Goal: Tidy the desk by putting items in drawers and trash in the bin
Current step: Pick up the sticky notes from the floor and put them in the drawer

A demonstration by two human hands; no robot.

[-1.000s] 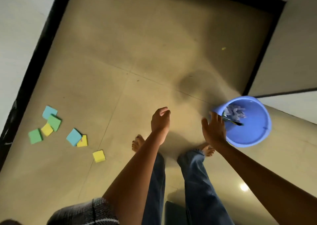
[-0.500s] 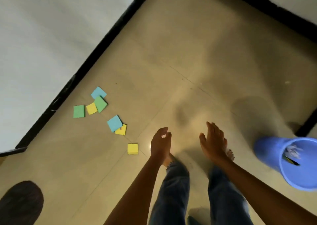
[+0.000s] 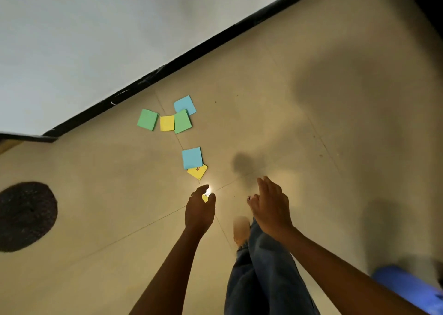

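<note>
I stand on a glossy beige tiled floor (image 3: pixel 275 103) crossed by thin dark grout lines. A pale grey-white plastered wall (image 3: pixel 84 38) fills the upper left, and a black skirting strip (image 3: pixel 191 50) runs slantwise along its foot, scuffed white in a few places. A second dark strip (image 3: pixel 429 10) cuts the top right corner. A round, dark, coarse-woven mat (image 3: pixel 26 215) lies on the floor at the far left. A small bright glare of reflected lamp light (image 3: pixel 209 190) shines off the tiles ahead of me, and broad soft shadows (image 3: pixel 347 94) spread over the floor to my right.
</note>
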